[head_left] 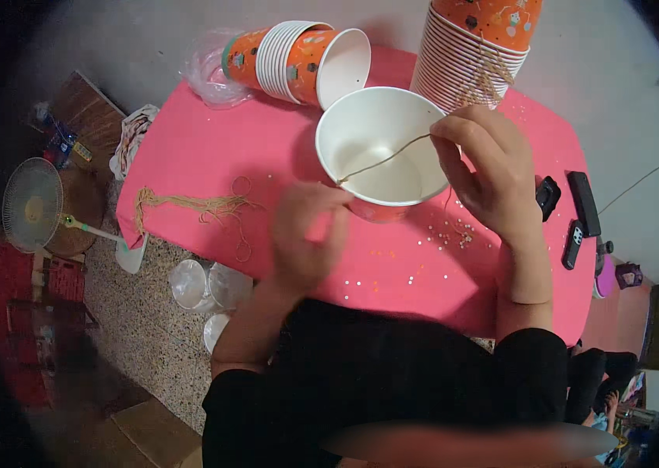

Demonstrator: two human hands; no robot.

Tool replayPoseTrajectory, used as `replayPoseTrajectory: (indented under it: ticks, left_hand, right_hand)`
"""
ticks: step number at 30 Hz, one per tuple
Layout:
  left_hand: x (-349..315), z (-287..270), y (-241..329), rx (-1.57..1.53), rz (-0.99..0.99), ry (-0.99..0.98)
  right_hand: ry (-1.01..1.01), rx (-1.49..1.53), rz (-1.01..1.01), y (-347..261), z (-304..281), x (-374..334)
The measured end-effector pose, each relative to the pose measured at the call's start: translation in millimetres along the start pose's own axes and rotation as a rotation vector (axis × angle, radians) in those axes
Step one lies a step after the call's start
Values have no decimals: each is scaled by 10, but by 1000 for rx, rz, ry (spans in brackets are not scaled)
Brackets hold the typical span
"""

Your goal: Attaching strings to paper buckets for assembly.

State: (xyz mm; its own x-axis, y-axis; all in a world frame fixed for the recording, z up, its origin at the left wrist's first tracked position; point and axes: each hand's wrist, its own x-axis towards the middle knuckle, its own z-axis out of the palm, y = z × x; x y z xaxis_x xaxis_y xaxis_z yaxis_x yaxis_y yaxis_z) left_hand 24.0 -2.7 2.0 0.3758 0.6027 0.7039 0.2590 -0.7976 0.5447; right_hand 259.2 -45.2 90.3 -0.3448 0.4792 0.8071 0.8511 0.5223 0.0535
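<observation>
A large white-lined paper bucket (380, 117) stands mouth up before me, its outside orange. From a spot at its left rim, a thin tan cord (386, 161) runs up across the mouth to my right hand (489, 168). Thumb and fingers of that hand are pinched on the cord above the right rim. My left hand (304, 234) is close to the left rim, where the cord meets the bucket. Motion smears its fingers, so I cannot make out whether they grip anything. On the pink tablecloth to the left lies a bundle of tan cords (189, 203).
Behind the bucket lies a sideways stack of orange buckets (298, 64); a tall upright stack (462, 66) with cords hanging over it stands right. White dots (462, 234) litter the pink table (415, 300). Phones (573, 243) lie at right, a fan (35, 204) stands left.
</observation>
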Motion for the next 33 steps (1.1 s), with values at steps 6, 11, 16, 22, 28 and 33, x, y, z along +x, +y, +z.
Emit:
replayPoseTrajectory:
  ticks: [6,11,16,22,28,33]
  left_hand:
    - [85,154,134,-162,-34,-159]
    - [374,-23,-359,-221,-160,54]
    - [718,-268,-607,-81,-354,-132]
    - [728,-235,-192,-165,-382,12]
    - [304,-175,490,-905,-478,-459]
    - [303,-324,376,-723,-687,-317]
  right_hand:
    - [-107,834,537,-223,-116,9]
    - [-223,1436,557,-47,-312,-60]
    - [-337,1773,489,17,-322,-104]
    - [-296,1580,657,-194,-220,12]
    - [-88,1589,453,-201,-32,-57]
    - [120,1581,429,-37,-13,-23]
